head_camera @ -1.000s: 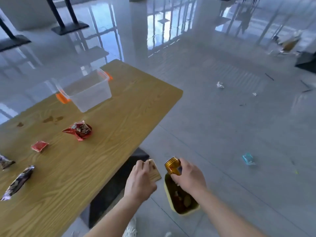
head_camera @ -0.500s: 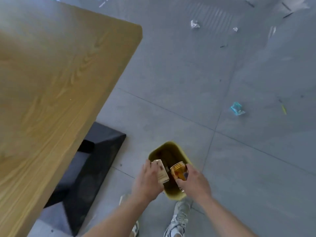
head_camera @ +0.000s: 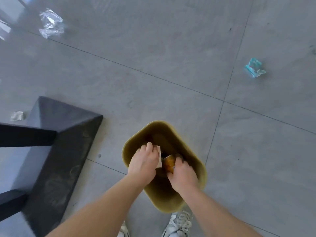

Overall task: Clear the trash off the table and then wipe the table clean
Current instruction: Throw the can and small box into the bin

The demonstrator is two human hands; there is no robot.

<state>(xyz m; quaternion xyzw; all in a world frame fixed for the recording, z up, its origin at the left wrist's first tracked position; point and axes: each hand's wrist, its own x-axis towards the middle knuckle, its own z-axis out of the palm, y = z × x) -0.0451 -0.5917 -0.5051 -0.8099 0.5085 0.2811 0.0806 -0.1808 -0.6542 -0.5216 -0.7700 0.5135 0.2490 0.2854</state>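
Observation:
A yellow-green trash bin point(head_camera: 198, 161) stands on the grey floor just in front of my feet. Both hands are over its opening. My left hand point(head_camera: 142, 164) grips a small tan cardboard box point(head_camera: 159, 157) at the bin's left side. My right hand point(head_camera: 182, 176) holds a shiny gold can point(head_camera: 169, 163) tilted down inside the bin. The two items almost touch. The bin's bottom is dark and mostly hidden by my hands. The table top is out of view.
The black table base point(head_camera: 68, 144) and its legs fill the lower left. Loose litter lies on the floor: a clear plastic wrapper point(head_camera: 50, 23) top left, a teal wrapper point(head_camera: 254, 70) at right, a small silver scrap point(head_camera: 17, 115) at left. My white sneakers point(head_camera: 177, 224) stand below the bin.
My view has tilted down from the table to the floor. Both hands have dropped lower, from above the bin's rim into its opening, still holding the box and the can.

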